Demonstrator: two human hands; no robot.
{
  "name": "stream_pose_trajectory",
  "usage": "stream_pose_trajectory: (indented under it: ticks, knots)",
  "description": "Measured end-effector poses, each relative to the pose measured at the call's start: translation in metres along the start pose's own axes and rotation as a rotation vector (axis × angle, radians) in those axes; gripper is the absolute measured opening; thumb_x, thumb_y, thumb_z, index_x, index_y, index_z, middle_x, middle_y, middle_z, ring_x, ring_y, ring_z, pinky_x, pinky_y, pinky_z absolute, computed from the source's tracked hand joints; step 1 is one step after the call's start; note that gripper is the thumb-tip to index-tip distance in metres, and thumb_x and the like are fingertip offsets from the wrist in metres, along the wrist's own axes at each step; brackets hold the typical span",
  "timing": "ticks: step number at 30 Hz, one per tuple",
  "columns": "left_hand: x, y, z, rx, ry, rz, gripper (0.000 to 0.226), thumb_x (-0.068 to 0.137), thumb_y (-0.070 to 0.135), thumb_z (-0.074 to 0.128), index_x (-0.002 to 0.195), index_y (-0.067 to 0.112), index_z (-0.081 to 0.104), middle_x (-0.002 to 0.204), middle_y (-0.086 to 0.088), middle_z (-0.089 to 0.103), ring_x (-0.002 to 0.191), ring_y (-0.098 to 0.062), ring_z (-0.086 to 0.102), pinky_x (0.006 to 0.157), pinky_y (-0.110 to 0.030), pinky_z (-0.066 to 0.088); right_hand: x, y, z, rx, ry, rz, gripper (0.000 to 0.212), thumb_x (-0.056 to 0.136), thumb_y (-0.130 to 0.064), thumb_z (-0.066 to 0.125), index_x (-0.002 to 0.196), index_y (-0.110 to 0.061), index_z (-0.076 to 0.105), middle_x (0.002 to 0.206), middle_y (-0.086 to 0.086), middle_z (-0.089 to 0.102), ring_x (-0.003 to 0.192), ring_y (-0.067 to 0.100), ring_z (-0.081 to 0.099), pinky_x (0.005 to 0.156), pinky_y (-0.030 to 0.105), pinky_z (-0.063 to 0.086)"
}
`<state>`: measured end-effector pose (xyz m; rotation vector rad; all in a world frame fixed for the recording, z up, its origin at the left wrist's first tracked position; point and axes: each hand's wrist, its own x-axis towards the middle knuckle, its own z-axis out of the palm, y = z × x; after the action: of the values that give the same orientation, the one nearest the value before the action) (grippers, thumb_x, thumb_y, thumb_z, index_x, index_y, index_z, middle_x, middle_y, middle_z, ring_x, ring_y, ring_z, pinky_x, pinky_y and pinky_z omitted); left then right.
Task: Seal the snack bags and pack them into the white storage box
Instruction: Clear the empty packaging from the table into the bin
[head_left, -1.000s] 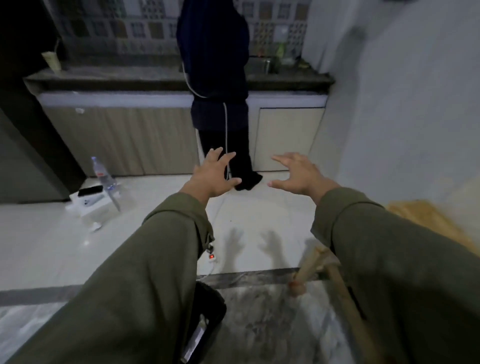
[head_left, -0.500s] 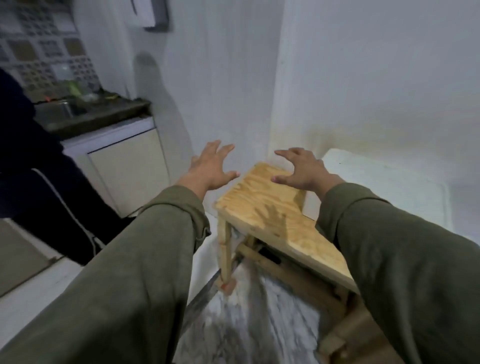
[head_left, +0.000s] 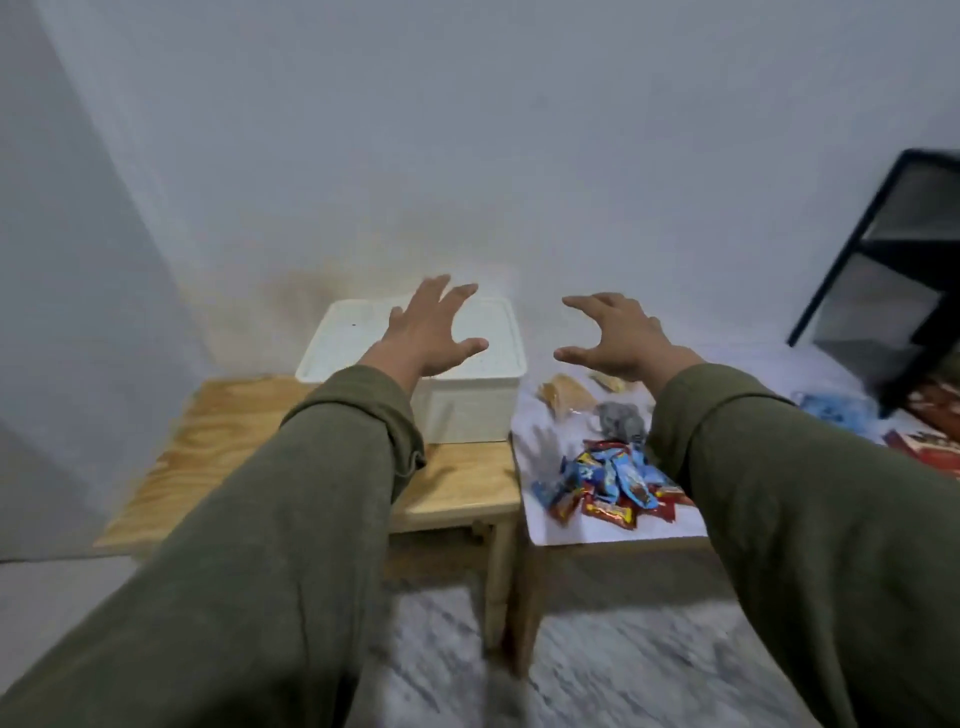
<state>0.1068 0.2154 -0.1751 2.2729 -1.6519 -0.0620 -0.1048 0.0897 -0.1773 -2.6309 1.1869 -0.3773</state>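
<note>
Two hands reach forward in olive-green sleeves, both empty. The left hand (head_left: 431, 330) is spread wide with fingers straight, held in front of the lid of the white storage box (head_left: 470, 410); whether it touches the lid cannot be told. The right hand (head_left: 615, 335) is also spread, fingers slightly bent like a claw, hanging in the air over the white-covered surface (head_left: 540, 452) and gripping nothing.

The one white storage box stands with its lid on at the back right of a low plywood table (head_left: 218, 447), against the wall (head_left: 467, 156). Just right of this table, touching or nearly touching its edge, is the white-covered surface with the snacks.

On it lies one loose pile of small snack packets (head_left: 608, 486) in blue and red wrappers, near the front edge; they overlap too much to count exactly, but there are at least eight. Behind the pile lie two tan, clear-wrapped snack bags (head_left: 566, 397), one larger and one partly hidden by the right wrist, and one crumpled grey bag (head_left: 621, 421) just beside them.

Further right, past the right sleeve, are a blurred light-blue package (head_left: 836, 408) and red packaging (head_left: 930, 452) at the frame's edge. A black metal rack (head_left: 852, 280) stands at the far right. The floor (head_left: 649, 670) below is grey marbled stone.
</note>
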Motion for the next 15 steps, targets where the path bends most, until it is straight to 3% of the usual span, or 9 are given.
stream_pose_trajectory:
  ticks: [8, 15]
  knots:
    - [0.091, 0.192, 0.085, -0.049, -0.111, 0.286, 0.073, 0.088, 0.05, 0.054, 0.148, 0.033, 0.016, 0.159, 0.0, 0.003, 0.147, -0.02, -0.002, 0.115, -0.054, 0.014, -0.053, 0.201, -0.063, -0.053, 0.065, 0.272, 0.076, 0.078, -0.058, 0.063, 0.143, -0.039, 0.028, 0.152, 0.005, 0.028, 0.14, 0.026, 0.022, 0.113, 0.052, 0.023]
    - [0.132, 0.332, 0.159, -0.101, -0.215, 0.482, 0.073, 0.088, 0.05, 0.054, 0.148, 0.033, 0.017, 0.159, 0.0, 0.003, 0.147, -0.019, -0.002, 0.115, -0.053, 0.013, -0.107, 0.328, -0.091, -0.092, 0.092, 0.47, 0.079, 0.075, -0.057, 0.066, 0.143, -0.036, 0.03, 0.148, 0.009, 0.033, 0.136, 0.03, 0.029, 0.11, 0.051, 0.028]
